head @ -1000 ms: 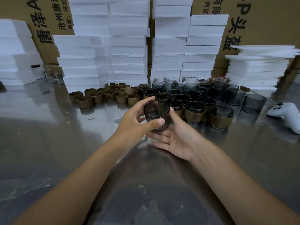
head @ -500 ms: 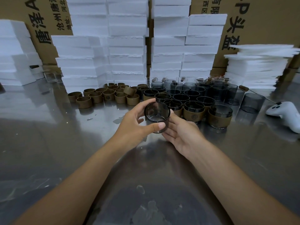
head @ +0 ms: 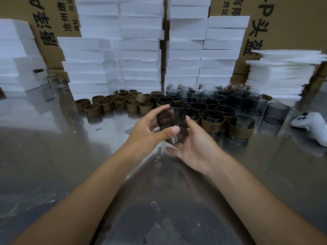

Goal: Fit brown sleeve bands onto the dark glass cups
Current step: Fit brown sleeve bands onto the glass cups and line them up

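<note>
I hold a dark glass cup (head: 170, 119) with no band on it above the table, its mouth tilted toward me. My left hand (head: 147, 133) grips it by the rim and side, thumb across the front. My right hand (head: 196, 147) cups its base and right side from below. Several loose brown sleeve bands (head: 123, 103) stand in a cluster at the back left. Behind my hands stand several banded dark cups (head: 212, 121) and, further right, several bare dark cups (head: 277, 114).
The shiny metal table (head: 53, 156) carries stacks of white foam blocks (head: 139, 50) along the back, in front of cardboard boxes (head: 286, 23). A white game controller (head: 309, 123) lies at the right edge. Clear glasses (head: 58, 82) stand far left.
Both hands have kept the cup between them and shifted slightly lower. My right hand's fingers have spread a little under the base.
</note>
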`<act>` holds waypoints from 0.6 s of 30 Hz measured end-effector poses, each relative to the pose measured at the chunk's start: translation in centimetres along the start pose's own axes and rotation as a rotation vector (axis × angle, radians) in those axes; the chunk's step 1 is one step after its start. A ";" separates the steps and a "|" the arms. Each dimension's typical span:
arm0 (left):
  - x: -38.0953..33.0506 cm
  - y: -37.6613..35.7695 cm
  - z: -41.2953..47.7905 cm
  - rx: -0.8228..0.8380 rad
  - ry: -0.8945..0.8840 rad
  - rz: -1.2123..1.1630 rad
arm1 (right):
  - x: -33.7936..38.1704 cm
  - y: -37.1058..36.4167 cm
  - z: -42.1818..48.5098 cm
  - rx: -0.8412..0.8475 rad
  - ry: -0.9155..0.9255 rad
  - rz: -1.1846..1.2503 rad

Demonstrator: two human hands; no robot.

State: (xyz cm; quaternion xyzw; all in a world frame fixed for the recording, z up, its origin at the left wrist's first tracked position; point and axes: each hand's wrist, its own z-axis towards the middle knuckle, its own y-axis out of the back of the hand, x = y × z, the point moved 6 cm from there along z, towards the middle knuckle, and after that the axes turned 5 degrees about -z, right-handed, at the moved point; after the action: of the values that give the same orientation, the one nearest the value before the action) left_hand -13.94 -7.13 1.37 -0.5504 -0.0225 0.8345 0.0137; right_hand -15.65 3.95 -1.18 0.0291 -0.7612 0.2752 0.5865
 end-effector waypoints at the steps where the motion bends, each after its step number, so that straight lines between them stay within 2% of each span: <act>1: 0.1 0.2 0.1 -0.012 0.009 -0.015 | -0.1 -0.1 0.0 0.007 -0.008 -0.017; 4: 0.8 0.6 0.2 -0.071 0.064 -0.100 | 0.0 0.2 0.0 -0.072 0.029 -0.162; 7: 1.3 1.2 0.4 -0.159 0.132 -0.141 | 1.1 0.4 -0.2 -0.186 0.217 -0.414; 11: 1.3 1.0 0.4 -0.144 0.183 -0.171 | 2.0 -0.8 -0.9 -0.136 0.456 -0.619; 14: 1.2 0.7 0.3 -0.129 0.170 -0.203 | 1.8 -0.7 -0.8 -0.139 0.475 -0.617; 18: 1.5 0.5 0.2 -0.140 0.173 -0.238 | 1.9 -0.1 -0.6 -0.228 0.492 -0.557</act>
State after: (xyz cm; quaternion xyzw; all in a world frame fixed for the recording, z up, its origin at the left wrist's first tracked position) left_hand -14.72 -7.53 0.03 -0.6131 -0.1444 0.7730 0.0760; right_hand -15.74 4.69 0.67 0.1025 -0.5866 0.0180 0.8032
